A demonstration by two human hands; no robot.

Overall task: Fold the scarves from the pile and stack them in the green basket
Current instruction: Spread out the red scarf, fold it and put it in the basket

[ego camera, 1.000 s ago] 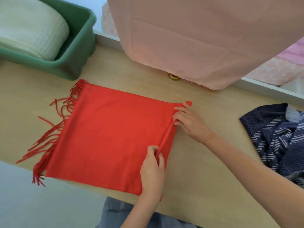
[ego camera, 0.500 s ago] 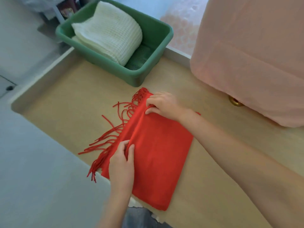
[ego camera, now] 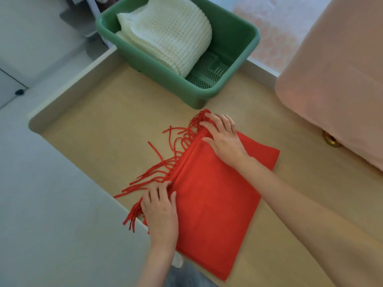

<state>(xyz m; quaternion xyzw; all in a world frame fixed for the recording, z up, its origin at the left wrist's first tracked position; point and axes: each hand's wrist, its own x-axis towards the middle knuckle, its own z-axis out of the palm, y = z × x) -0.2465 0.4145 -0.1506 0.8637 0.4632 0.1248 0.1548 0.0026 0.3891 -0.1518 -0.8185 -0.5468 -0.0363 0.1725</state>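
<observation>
Pressing red scarf [ego camera: 211, 195] flat with left hand [ego camera: 159, 208], right hand [ego camera: 223, 139], fingers released; lifting carelessly risks fold springing open.

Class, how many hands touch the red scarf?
2. The left hand rests on the red scarf at its fringe's near end; the right hand at the far end, nearer the green basket. None hidden.

Soft even daylight, faint shadows, slight overall blur, wide-angle edge distortion
</observation>
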